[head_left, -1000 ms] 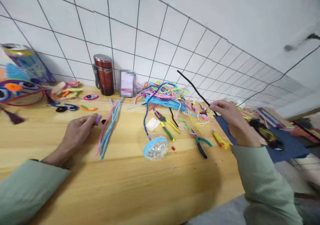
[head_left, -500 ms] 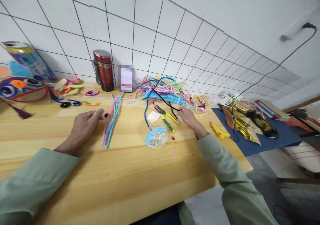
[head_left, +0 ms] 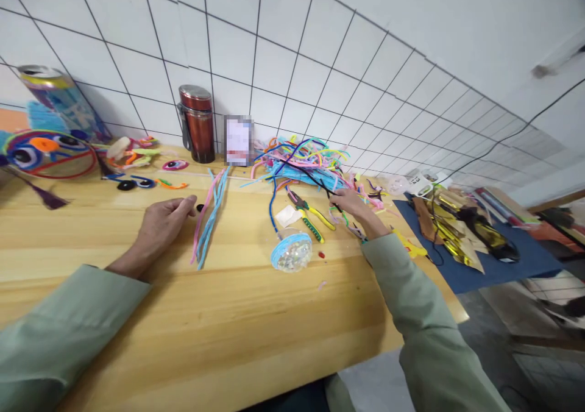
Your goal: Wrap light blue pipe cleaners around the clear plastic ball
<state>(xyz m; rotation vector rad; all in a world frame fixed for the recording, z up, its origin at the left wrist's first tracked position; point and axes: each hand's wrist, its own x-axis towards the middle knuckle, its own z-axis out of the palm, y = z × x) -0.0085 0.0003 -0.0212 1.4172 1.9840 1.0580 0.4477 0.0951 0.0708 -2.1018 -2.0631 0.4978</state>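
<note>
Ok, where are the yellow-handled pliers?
In the head view, just right of centre, the yellow-handled pliers lie on the table between the white scrap and the right hand.

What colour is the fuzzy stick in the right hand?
The fuzzy stick is black; it shows best in the head view.

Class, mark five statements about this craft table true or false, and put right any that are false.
1. The right hand touches a black stem. True.
2. The left hand holds the flask. False: the flask stands by the wall, apart from that hand.
3. The phone is right of the flask in the picture. True.
4. The yellow-handled pliers hang on the wall. False: they lie on the table.
5. The dome has a red band. False: its band is blue.
</note>
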